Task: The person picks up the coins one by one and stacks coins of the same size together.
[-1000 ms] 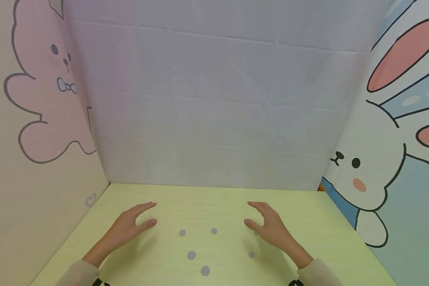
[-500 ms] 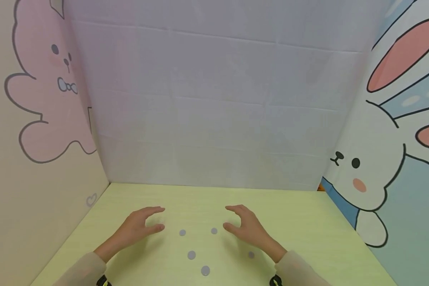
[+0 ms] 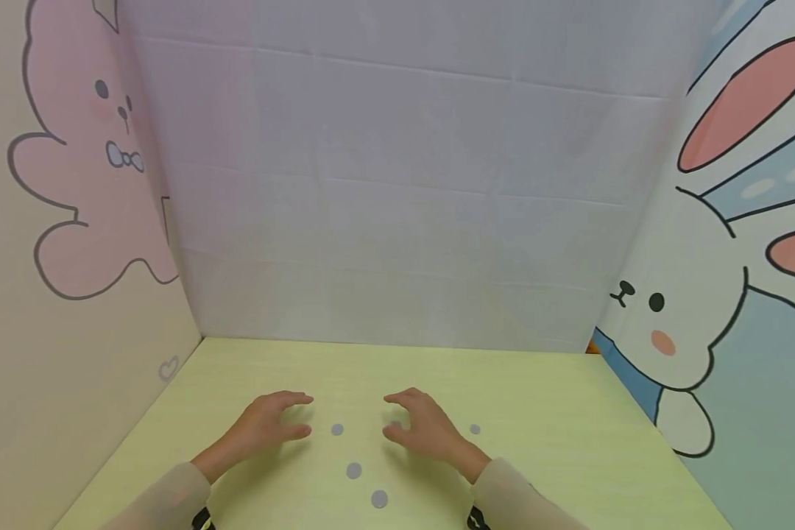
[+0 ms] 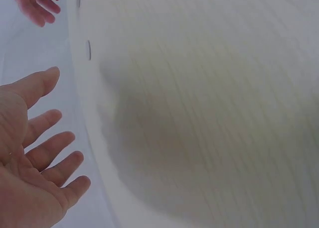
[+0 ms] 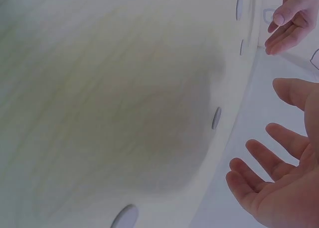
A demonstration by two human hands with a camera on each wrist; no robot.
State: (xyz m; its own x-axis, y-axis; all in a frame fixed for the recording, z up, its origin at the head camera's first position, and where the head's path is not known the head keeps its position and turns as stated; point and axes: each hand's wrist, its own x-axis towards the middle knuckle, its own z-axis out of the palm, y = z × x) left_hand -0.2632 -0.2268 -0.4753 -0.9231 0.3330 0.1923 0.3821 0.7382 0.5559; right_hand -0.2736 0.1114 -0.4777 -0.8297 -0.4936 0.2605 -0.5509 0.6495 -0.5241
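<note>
My left hand (image 3: pixel 265 425) hovers over the yellow-green tabletop (image 3: pixel 543 412), fingers and thumb spread apart with nothing between them. Facing it from the right, my right hand (image 3: pixel 426 427) is held the same way, a short gap between the two. Each hand casts a shadow on the table. Small grey round spots dot the surface: one spot (image 3: pixel 337 429) lies just right of the left fingertips, another spot (image 3: pixel 354 470) nearer the front. A further spot is partly covered by the right hand. In the right wrist view the right palm (image 5: pixel 286 193) shows relaxed, bare fingers.
A pale fabric backdrop (image 3: pixel 397 184) rises at the table's back edge. On the left stands a cream wall panel with a pink bear drawing (image 3: pixel 99 184); on the right, a panel with a white rabbit drawing (image 3: pixel 682 316). More grey spots (image 3: pixel 475 429) lie about the tabletop.
My right hand has moved well to the left, toward the other hand, and slightly nearer the front. My left hand has shifted a little right and nearer. Both remain bare.
</note>
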